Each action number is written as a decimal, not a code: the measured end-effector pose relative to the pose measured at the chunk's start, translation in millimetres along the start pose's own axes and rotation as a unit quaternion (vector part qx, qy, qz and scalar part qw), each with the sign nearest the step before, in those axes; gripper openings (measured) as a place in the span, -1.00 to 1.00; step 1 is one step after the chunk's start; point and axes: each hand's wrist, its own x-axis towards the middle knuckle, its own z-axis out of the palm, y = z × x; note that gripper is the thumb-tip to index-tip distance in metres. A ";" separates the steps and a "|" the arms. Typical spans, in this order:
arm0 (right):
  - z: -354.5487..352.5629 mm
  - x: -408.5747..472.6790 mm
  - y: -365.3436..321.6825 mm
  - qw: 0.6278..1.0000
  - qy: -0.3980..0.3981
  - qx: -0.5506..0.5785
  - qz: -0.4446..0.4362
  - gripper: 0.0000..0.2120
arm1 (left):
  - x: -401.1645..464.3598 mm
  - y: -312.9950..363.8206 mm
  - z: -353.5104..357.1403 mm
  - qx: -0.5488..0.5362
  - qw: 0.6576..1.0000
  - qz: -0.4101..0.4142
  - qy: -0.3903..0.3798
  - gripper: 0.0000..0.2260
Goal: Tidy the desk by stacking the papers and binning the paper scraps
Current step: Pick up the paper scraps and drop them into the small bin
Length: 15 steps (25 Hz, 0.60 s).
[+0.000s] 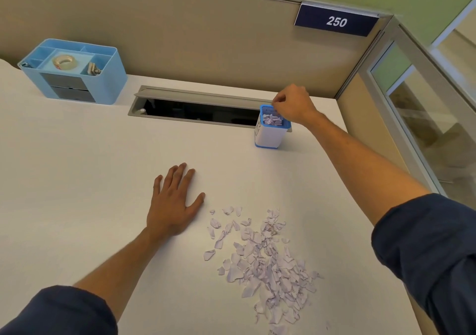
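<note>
A pile of torn white paper scraps (268, 260) with printed text lies on the white desk (90, 167), near the front right. A small blue-and-white bin (270, 136) stands at the back right and holds several scraps. Over its mouth hovers my right hand (292, 105), fingers curled and bunched, pointing down into it. Whether the fingertips hold any scrap is hidden. My left hand (172, 206) lies flat on the desk, palm down and fingers straight, just left of the scrap pile. I see no full sheets of paper.
A light-blue desk organiser (103, 77) with a roll of tape (64, 61) stands at the back left. An open cable slot (195, 110) runs along the desk's back edge, right beside the bin. Beige partition walls close off the back and right.
</note>
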 end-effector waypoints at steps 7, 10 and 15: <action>18.1 -8.7 3.0 0.997 -0.049 -0.065 -0.009 -0.78 | -0.2 1.3 -2.0 -0.009 1.000 -0.002 -0.001 -0.38; 5.4 -28.8 -3.8 0.998 0.024 -0.040 -0.031 -0.78 | -0.1 1.5 -2.5 -0.008 1.000 -0.002 -0.004 -0.38; 30.2 -107.9 2.4 0.989 0.097 0.093 -0.057 -0.84 | 0.0 1.5 -2.7 -0.006 1.000 -0.004 -0.007 -0.37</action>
